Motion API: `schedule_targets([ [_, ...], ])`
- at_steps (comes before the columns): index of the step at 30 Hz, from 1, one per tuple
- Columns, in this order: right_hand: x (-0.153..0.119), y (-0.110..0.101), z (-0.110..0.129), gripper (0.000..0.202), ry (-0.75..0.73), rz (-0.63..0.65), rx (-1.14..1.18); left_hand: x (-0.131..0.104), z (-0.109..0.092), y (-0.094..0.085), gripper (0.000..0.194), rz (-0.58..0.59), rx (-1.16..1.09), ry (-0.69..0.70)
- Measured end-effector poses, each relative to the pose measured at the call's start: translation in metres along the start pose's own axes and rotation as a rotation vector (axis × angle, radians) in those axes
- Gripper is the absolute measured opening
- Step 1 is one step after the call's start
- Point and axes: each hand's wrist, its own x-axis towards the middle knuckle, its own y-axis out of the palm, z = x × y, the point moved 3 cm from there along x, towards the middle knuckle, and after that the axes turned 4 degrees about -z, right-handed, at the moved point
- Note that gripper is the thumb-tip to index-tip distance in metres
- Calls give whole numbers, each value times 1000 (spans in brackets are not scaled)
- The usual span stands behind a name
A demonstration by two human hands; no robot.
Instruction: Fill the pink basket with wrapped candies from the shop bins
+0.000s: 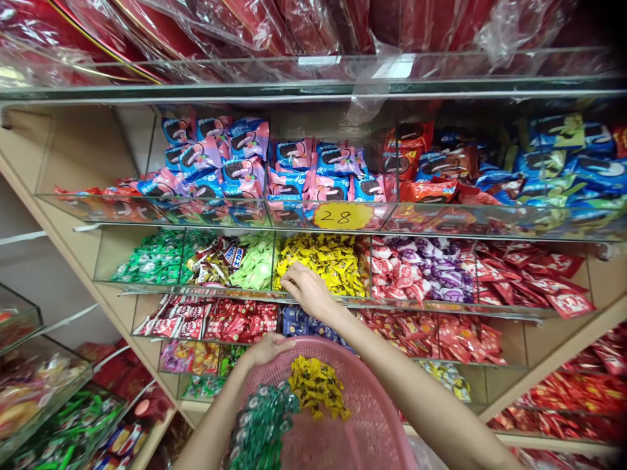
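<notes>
In the clear acrylic bin of small yellow-wrapped candies (326, 261), which we take as our landmark, our right hand (306, 287) lies palm down on the near left corner of the heap, fingers curled into the wrappers; whether any candy is actually pinched between them we cannot tell. Just below that bin, our left hand (267, 349) grips the far rim of a round pink perforated plastic basket (372, 405), fingers closed over the edge. Inside the basket, nearest the bin, sits a small pile of the same yellow-wrapped candies (317, 388), and beside it, to the left, a pile of green-wrapped candies (259, 424).

Left of the yellow bin we see a compartment of light green sweets (255, 261), then mixed chocolate bars (215, 258), then dark green candies (151, 258). Right of it lie red-and-white and purple wrapped sweets (421, 267), then red packets (533, 277). Directly above the bin, a yellow oval price tag reading 28 (340, 216) is stuck on the shelf front holding blue-and-pink cookie packs (294, 173).
</notes>
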Motion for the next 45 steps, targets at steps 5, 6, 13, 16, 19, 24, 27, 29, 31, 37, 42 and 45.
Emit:
schedule_targets([
  [5, -16, -18, 0, 22, 15, -223, 259, 3, 5, -1, 54, 0, 14, 7],
  [6, -23, -21, 1, 22, 20, -254, 308, 3, 6, -1, 54, -4, 25, 15],
  [13, -86, 6, -13, 21, 146, -104, 421, 4, 4, -1, 53, -20, 49, 51],
  [16, -109, 29, -30, 22, 255, 74, 285, 6, 6, 1, 53, -18, 26, 28],
  [19, -126, 43, -44, 23, 367, 208, 58, 8, 7, 1, 53, -23, 64, 11],
  [24, -138, 51, -52, 25, 447, 326, -195, 8, 6, 0, 54, -8, 122, 11],
  [27, -139, 54, -52, 26, 445, 333, -209, 7, 4, -1, 56, -23, 129, 24],
  [29, -139, 57, -52, 27, 446, 332, -212, 6, 2, -2, 56, -22, 144, 29],
  [31, -140, 60, -52, 28, 454, 345, -221, 4, -1, -2, 56, -18, 159, 33],
  [37, -144, 67, -56, 25, 478, 301, -178, 5, 0, -1, 55, -7, 141, 43],
  [42, -142, 62, -54, 26, 494, 159, -94, 8, 5, 0, 55, -3, 128, 54],
  [45, -137, 56, -46, 27, 450, 76, -45, 9, 8, 0, 55, -13, 133, 44],
])
